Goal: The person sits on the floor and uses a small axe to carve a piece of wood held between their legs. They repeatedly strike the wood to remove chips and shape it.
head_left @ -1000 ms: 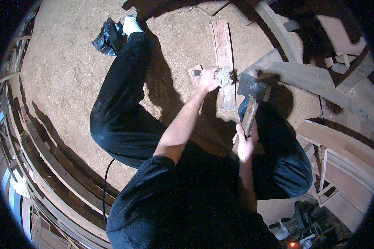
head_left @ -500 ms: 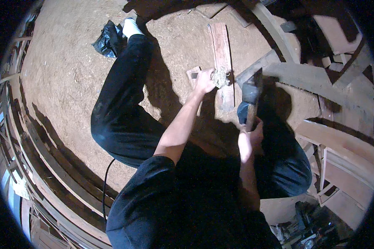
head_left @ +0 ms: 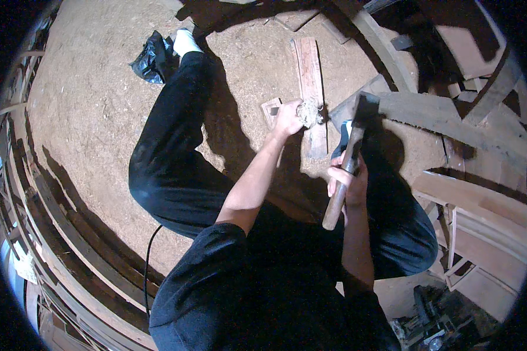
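Observation:
My left hand is closed round a pale, knobbly lump, perhaps carved wood, on top of a narrow wooden board. Small dark bits show at the lump's right side; I cannot make out what they are. The board lies lengthwise on the floor, pointing away from me. To the right, my right hand grips a hammer by its wooden handle. Its dark head is raised to the right of the board, apart from it, and the handle's butt points toward me.
A small wooden piece with a dark square lies left of the board. A black plastic bag rests by my left foot. Grey planks and wooden frames are at right, long timbers at left.
The hammer has tilted in my right hand, so its handle's lower end now shows toward me. My left hand stays on the lump; the board has shifted slightly toward me.

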### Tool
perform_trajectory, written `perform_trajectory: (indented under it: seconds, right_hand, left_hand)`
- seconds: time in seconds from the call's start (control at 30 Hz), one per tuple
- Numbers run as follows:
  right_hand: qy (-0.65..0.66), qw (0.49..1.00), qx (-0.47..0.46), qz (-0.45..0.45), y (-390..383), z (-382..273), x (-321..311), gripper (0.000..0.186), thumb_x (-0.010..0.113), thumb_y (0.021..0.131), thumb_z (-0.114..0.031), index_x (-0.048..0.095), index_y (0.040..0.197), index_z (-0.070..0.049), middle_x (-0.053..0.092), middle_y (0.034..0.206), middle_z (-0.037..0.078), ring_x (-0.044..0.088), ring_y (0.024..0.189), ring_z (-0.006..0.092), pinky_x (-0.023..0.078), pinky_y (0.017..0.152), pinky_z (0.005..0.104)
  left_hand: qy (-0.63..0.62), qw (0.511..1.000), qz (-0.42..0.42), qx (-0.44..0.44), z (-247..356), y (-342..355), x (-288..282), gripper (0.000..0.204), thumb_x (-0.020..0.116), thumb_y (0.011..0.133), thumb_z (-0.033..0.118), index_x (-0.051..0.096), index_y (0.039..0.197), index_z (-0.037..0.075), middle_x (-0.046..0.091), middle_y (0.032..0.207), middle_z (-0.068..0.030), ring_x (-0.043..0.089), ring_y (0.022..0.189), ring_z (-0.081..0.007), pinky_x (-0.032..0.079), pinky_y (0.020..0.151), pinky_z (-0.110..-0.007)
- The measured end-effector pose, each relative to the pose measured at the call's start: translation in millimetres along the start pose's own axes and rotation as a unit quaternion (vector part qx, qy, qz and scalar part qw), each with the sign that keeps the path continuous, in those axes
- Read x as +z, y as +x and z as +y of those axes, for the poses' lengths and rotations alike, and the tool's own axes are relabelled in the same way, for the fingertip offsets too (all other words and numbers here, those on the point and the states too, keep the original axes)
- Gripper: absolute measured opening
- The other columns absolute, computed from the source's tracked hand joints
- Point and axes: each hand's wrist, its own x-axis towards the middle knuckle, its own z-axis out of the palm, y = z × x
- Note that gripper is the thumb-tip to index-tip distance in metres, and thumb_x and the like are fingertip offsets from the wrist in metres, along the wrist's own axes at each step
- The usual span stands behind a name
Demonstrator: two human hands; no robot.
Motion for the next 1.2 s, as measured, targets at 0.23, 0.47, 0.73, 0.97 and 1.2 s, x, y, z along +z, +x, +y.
perform_trajectory:
  seconds: [0.23,0.47,0.73,0.97,1.2]
  right_hand:
    - [-0.435,0.866,-0.118,0.217,16.6,35.9,-4.4,0.039,0.075,0.067,-0.012,0.056,0.101,-0.006,0.066,0.088,0.014,0.065,0.081,0.0293,0.050,0.075,0.0386]
    - [-0.491,0.848,-0.084,0.181,17.8,37.1,9.9,0.044,0.076,0.074,-0.018,0.056,0.110,-0.004,0.063,0.106,0.019,0.061,0.100,0.0374,0.047,0.085,0.0414]
    - [-0.493,0.837,-0.113,0.211,32.0,40.2,-2.6,0.051,0.085,0.063,-0.020,0.056,0.102,-0.005,0.065,0.095,0.015,0.062,0.092,0.0346,0.047,0.078,0.0416]
    - [-0.521,0.828,-0.063,0.194,32.1,60.0,-4.4,0.057,0.083,0.067,-0.024,0.050,0.109,-0.004,0.065,0.088,0.018,0.062,0.086,0.0415,0.048,0.072,0.0450]
    - [-0.454,0.883,-0.063,0.099,28.3,51.6,-9.6,0.048,0.075,0.078,-0.021,0.056,0.116,0.000,0.065,0.104,0.021,0.064,0.090,0.0366,0.049,0.081,0.0414]
  left_hand:
    - [0.016,1.000,0.003,-0.009,-1.6,1.8,-0.1,0.040,0.066,0.074,0.040,0.064,0.086,0.002,0.065,0.085,-0.0225,0.065,0.083,-0.0359,0.051,0.073,-0.041]
    - [0.054,0.997,-0.020,-0.042,1.9,0.9,-1.0,0.031,0.064,0.074,0.030,0.066,0.091,0.004,0.065,0.088,-0.0230,0.064,0.085,-0.0383,0.050,0.075,-0.042]
    - [0.022,0.999,0.008,-0.034,0.3,2.1,2.4,0.036,0.066,0.073,0.035,0.063,0.088,0.003,0.065,0.090,-0.0224,0.063,0.089,-0.0380,0.050,0.077,-0.043]
    - [0.006,1.000,-0.011,-0.008,-2.2,1.1,5.5,0.032,0.065,0.072,0.032,0.062,0.084,0.002,0.064,0.087,-0.0220,0.063,0.085,-0.0378,0.049,0.074,-0.043]
    - [-0.015,0.999,-0.023,0.016,-24.5,0.7,6.4,0.031,0.065,0.073,0.033,0.063,0.080,0.003,0.064,0.082,-0.0214,0.063,0.079,-0.0376,0.050,0.070,-0.042]
